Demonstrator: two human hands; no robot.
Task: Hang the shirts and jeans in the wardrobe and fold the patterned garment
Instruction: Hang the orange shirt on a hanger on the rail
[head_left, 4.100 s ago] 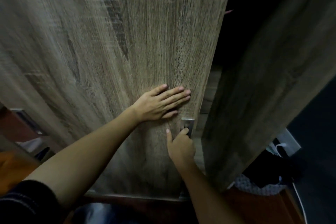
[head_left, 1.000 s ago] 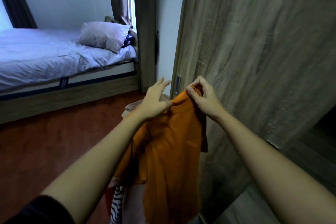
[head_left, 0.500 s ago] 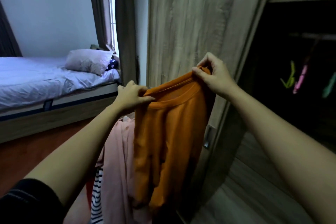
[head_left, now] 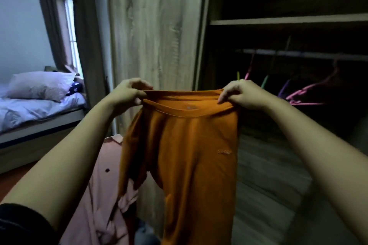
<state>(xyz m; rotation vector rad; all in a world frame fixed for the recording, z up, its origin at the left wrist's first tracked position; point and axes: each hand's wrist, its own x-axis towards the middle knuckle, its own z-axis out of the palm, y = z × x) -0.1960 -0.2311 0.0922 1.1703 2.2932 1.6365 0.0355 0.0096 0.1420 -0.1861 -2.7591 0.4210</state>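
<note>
An orange shirt (head_left: 189,155) hangs in front of me, stretched by its neckline between both hands. My left hand (head_left: 127,92) pinches the collar's left side and my right hand (head_left: 239,91) pinches its right side. A pink buttoned shirt (head_left: 99,195) is draped below my left arm. The open wardrobe (head_left: 288,20) is dark inside, with a rail (head_left: 298,53) carrying several coloured hangers, among them a pink hanger (head_left: 306,93). No jeans or patterned garment show clearly.
The wardrobe's wooden sliding door (head_left: 155,26) stands just behind the shirt. A bed (head_left: 29,105) with a pillow (head_left: 39,85) is at the left, curtains (head_left: 83,26) by the window beyond it. Red-brown floor (head_left: 12,177) lies beside the bed.
Four seconds ago both hands pushed the wardrobe door. Since then they have taken the orange shirt, raised it, and spread its collar wide; my view has swung right toward the open wardrobe.
</note>
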